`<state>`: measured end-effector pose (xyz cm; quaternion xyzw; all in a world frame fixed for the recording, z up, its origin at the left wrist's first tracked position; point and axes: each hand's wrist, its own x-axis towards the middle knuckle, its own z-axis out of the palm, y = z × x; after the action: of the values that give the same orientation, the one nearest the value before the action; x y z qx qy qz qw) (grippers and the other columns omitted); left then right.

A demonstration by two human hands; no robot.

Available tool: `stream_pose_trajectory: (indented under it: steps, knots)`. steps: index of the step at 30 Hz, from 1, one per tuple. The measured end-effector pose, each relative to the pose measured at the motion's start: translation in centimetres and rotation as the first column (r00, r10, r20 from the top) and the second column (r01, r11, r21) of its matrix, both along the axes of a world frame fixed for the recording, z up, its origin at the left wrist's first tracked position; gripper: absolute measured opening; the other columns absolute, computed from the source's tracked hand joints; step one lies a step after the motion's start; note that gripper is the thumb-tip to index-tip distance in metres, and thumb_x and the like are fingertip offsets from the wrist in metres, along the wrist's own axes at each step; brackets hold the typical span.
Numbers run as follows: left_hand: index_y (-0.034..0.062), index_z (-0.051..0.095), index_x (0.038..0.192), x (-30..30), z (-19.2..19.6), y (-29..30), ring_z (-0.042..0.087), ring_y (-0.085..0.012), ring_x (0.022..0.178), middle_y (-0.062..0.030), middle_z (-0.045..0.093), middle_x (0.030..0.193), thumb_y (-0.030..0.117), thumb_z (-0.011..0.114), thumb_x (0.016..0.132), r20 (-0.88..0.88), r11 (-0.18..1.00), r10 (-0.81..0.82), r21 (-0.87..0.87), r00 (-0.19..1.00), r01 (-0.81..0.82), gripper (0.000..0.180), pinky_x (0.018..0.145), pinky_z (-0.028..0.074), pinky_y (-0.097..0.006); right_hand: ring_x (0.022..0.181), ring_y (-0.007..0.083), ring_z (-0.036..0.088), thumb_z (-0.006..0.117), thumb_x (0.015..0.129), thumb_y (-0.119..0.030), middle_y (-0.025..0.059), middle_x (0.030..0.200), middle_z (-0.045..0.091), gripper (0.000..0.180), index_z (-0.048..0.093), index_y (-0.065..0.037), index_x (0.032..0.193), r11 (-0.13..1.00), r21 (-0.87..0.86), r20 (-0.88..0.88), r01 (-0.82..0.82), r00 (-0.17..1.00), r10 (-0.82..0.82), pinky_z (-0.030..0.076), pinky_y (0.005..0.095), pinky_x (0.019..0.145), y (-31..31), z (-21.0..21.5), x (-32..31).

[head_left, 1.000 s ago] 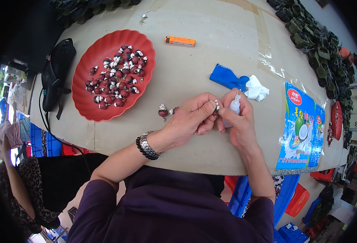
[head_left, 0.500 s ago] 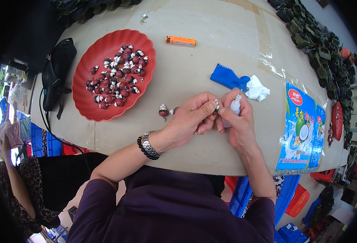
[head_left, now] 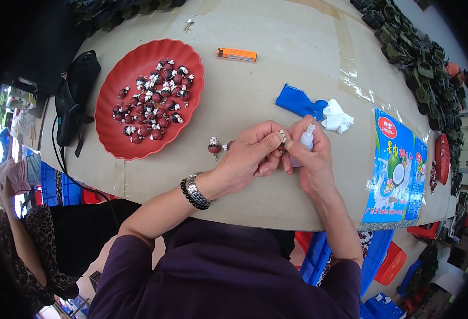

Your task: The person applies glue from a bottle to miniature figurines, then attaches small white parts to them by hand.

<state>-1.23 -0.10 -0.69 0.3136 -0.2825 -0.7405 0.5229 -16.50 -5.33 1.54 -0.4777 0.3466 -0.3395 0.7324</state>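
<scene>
Now | left hand [head_left: 247,157] pinches small charm [head_left: 282,139] | touching bottle [head_left: 305,142] in right hand [head_left: 311,159]

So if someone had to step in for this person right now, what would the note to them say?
Left hand: pinching a small bead charm at its fingertips.
Right hand: holding a small white bottle, tip by the charm.
Red plate: many dark red charms with white caps heaped on it.
One charm lies alone on the table, between plate and hands.
The heap on the plate looks left to handle.
</scene>
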Motion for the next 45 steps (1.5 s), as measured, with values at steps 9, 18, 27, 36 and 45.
stream_pose_trajectory:
  steps: [9, 18, 27, 36, 45]
  knots:
    - [0.0048, 0.052, 0.103, 0.02, -0.06, -0.05, 0.038, -0.0047, 0.048, -0.012, 0.063, 0.073, 0.026, 0.043, 0.102, -0.002, 1.0, 0.007, -0.005, 1.0, -0.007, 0.023, 0.045, 0.029, -0.019, 0.052, 0.0097, 0.05, 0.057, 0.084, -0.002, 0.0032, 0.08, 0.051, 0.014, 0.045, -0.009, 0.085, 1.0, -0.002, -0.01, 0.0, 1.0, 0.0, 0.039, 0.0219, 0.043, -0.03, -0.05, 0.03]
    - [0.0042, 0.052, 0.102, 0.08, 0.05, -0.08, 0.038, -0.0048, 0.047, -0.0108, 0.062, 0.071, 0.024, 0.043, 0.102, -0.009, 1.0, 0.017, 0.011, 1.0, -0.017, 0.022, 0.045, 0.029, -0.019, 0.053, 0.0098, 0.05, 0.058, 0.085, -0.003, 0.0034, 0.081, 0.052, 0.014, 0.045, -0.009, 0.085, 1.0, 0.0, -0.008, 0.006, 1.0, -0.006, 0.04, 0.0222, 0.043, 0.01, -0.19, 0.14]
    - [0.0042, 0.053, 0.101, 0.08, 0.13, -0.07, 0.039, -0.005, 0.047, -0.0105, 0.061, 0.07, 0.023, 0.043, 0.102, -0.008, 1.0, 0.023, 0.014, 1.0, -0.023, 0.021, 0.045, 0.029, -0.02, 0.053, 0.0099, 0.05, 0.059, 0.085, -0.005, 0.003, 0.082, 0.051, 0.014, 0.045, -0.01, 0.084, 1.0, 0.0, -0.016, 0.009, 1.0, -0.009, 0.039, 0.0226, 0.043, 0.03, -0.12, 0.15]
    - [0.004, 0.053, 0.101, 0.04, 0.06, -0.04, 0.04, -0.0051, 0.047, -0.0103, 0.061, 0.07, 0.022, 0.043, 0.102, -0.022, 1.0, 0.029, -0.002, 0.999, -0.029, 0.02, 0.044, 0.029, -0.019, 0.053, 0.01, 0.049, 0.059, 0.085, -0.005, 0.0033, 0.082, 0.051, 0.014, 0.045, -0.009, 0.084, 1.0, -0.013, -0.011, 0.011, 1.0, -0.011, 0.039, 0.023, 0.043, 0.07, -0.25, 0.15]
    - [0.0048, 0.053, 0.101, 0.05, 0.08, -0.07, 0.04, -0.0049, 0.047, -0.0086, 0.06, 0.069, 0.023, 0.044, 0.101, -0.028, 0.999, 0.035, 0.016, 0.999, -0.034, 0.02, 0.044, 0.029, -0.019, 0.052, 0.0103, 0.05, 0.059, 0.086, -0.005, 0.0035, 0.079, 0.052, 0.014, 0.045, -0.009, 0.083, 1.0, -0.016, -0.029, 0.015, 0.999, -0.015, 0.039, 0.0231, 0.043, 0.03, -0.35, 0.23]
